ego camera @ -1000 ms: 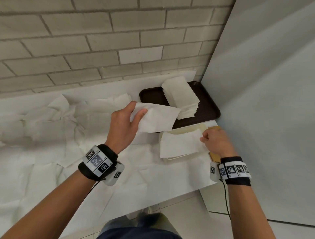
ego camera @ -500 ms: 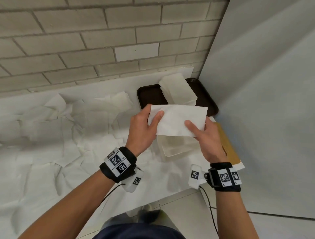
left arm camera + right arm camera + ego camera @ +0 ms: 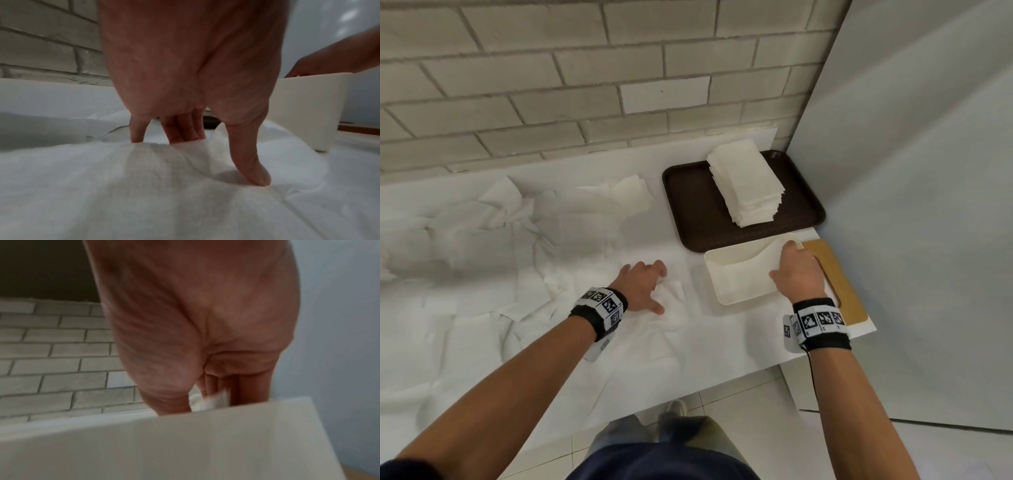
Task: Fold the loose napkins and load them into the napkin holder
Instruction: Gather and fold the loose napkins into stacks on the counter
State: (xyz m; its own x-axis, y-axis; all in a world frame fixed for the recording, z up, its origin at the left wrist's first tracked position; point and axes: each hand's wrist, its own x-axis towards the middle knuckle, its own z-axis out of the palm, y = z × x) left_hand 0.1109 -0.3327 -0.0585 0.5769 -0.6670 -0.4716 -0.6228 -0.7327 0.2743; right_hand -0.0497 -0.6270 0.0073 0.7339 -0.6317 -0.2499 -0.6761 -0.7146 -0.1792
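Observation:
A cream napkin holder [image 3: 736,298] lies on the white table at the right; it also shows in the left wrist view [image 3: 304,110] and the right wrist view [image 3: 185,443]. My right hand [image 3: 796,270] reaches into its right end. Thumb and fingers pinch a folded white napkin [image 3: 746,270] that lies inside the holder; the same grip shows close up [image 3: 207,399]. My left hand [image 3: 643,284] rests with spread, straight fingers on a loose napkin [image 3: 671,301] left of the holder. Its fingertips [image 3: 259,180] press the napkin sheet [image 3: 144,186] flat.
A brown tray [image 3: 688,212] behind the holder carries a stack of folded napkins [image 3: 746,181]. A wooden board [image 3: 839,274] sits under the holder's right side. Several loose napkins [image 3: 482,233] cover the table's left. A grey partition [image 3: 911,205] closes the right, a brick wall [image 3: 551,85] the back.
Both hands held the folded napkin in the air above the holder. Now my right hand has lowered it into the holder, and my left hand has let go and dropped onto a loose napkin.

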